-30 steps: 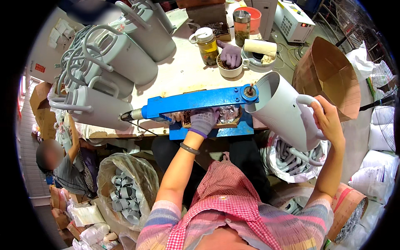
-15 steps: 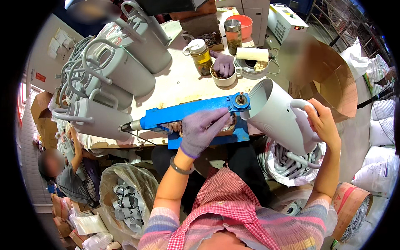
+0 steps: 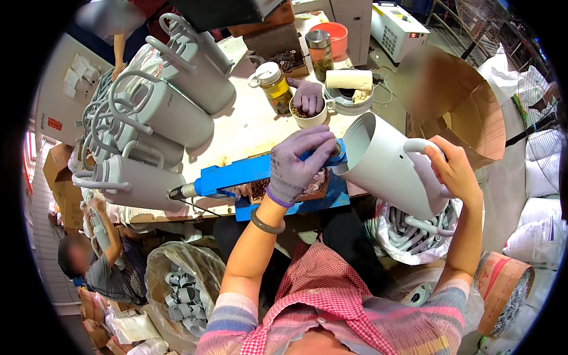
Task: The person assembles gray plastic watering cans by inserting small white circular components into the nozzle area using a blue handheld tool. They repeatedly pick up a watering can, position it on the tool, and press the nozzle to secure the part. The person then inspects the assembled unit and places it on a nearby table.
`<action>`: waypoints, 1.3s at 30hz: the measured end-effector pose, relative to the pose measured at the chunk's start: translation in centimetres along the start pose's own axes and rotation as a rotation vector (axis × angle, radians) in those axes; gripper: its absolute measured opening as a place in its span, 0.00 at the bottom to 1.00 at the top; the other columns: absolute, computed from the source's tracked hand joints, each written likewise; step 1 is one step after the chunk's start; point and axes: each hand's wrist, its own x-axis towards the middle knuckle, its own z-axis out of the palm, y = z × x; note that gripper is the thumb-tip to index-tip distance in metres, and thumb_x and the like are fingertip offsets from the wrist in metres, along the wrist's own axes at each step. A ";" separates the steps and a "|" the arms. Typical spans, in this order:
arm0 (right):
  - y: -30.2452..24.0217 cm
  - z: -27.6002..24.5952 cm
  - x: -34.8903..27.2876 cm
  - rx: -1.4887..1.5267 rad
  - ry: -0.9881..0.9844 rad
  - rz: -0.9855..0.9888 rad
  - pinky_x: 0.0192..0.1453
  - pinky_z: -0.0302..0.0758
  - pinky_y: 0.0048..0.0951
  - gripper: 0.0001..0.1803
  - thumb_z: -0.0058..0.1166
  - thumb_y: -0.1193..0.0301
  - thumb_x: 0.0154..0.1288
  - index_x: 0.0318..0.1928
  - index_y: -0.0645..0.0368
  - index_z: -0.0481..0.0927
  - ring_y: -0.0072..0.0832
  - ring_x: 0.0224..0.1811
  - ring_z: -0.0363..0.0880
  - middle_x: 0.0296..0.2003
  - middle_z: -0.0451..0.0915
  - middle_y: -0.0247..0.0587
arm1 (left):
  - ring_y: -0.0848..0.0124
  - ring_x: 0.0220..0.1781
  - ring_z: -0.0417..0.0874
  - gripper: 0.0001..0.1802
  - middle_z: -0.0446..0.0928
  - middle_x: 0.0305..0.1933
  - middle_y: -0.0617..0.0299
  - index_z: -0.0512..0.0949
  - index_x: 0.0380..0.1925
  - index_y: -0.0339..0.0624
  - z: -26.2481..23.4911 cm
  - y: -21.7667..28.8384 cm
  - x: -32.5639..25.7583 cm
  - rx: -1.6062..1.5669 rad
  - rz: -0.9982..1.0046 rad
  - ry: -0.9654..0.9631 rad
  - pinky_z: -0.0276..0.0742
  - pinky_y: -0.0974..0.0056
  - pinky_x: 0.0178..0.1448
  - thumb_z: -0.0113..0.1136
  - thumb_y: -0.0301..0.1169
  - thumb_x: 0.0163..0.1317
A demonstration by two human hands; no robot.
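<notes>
Hands, two, both at the blue bar (image 3: pixel 234 177) on the counter (image 3: pixel 239 124). Left hand (image 3: pixel 300 164): gloved in purple-grey, raised over the bar's right end, fingers bent; from where I stand I cannot tell whether they pinch anything. Right hand (image 3: pixel 457 170): bare, to the right of the bar, closed round the handle (image 3: pixel 418 145) of a grey can (image 3: pixel 393 171). Said can: tilted, its open mouth turned toward the bar's right end; whether the two touch is hidden.

Under the bar: parts box (image 3: pixel 315 195), filled with small pieces. At the bar's left end: metal chuck (image 3: pixel 188 190). Left of the bar: other cans (image 3: pixel 177 121), grey, grouped, with looped handles.

Beyond the bar: white cup (image 3: pixel 309 122) of dark bits, a loose purple glove (image 3: pixel 307 97) resting in it; jar (image 3: pixel 276 93), white-lidded; flask (image 3: pixel 320 61); red bowl (image 3: pixel 335 42).

Below the bar, to the right: bag of grey handles (image 3: pixel 414 234). Below, to the left: bag of grey pieces (image 3: pixel 187 296); beyond that bag, another person (image 3: pixel 109 275), in grey.
</notes>
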 end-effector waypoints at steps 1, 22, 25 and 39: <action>-0.6 -0.4 0.4 -0.014 -0.014 0.005 0.23 0.63 0.25 0.17 0.50 0.62 0.74 0.38 0.65 0.79 0.16 0.18 0.63 0.15 0.67 0.33 | 0.64 0.43 0.87 0.11 0.84 0.44 0.53 0.85 0.41 0.37 0.1 -0.2 0.1 -0.091 -0.097 -0.019 0.83 0.63 0.48 0.69 0.27 0.58; -11.7 5.3 9.5 -0.560 -0.282 -0.404 0.42 0.76 0.50 0.28 0.44 0.48 0.72 0.38 0.62 0.83 0.55 0.33 0.81 0.27 0.81 0.57 | 0.79 0.33 0.77 0.22 0.82 0.32 0.62 0.82 0.43 0.29 -0.9 0.1 -3.9 -0.452 -0.710 0.064 0.75 0.70 0.39 0.55 0.43 0.73; -12.1 5.7 9.5 -0.584 -0.186 -0.425 0.41 0.77 0.49 0.27 0.44 0.50 0.72 0.34 0.62 0.83 0.54 0.32 0.81 0.26 0.81 0.56 | 0.78 0.32 0.77 0.24 0.83 0.31 0.61 0.82 0.41 0.29 -0.8 0.6 -3.3 -0.502 -0.686 0.096 0.76 0.68 0.38 0.55 0.45 0.73; -12.7 6.3 9.4 -0.665 -0.264 -0.403 0.36 0.77 0.48 0.29 0.43 0.50 0.68 0.26 0.61 0.84 0.52 0.26 0.80 0.21 0.79 0.55 | 0.76 0.31 0.79 0.24 0.84 0.29 0.55 0.82 0.40 0.29 -0.7 -0.5 -3.7 -0.449 -0.627 0.104 0.77 0.65 0.38 0.56 0.45 0.72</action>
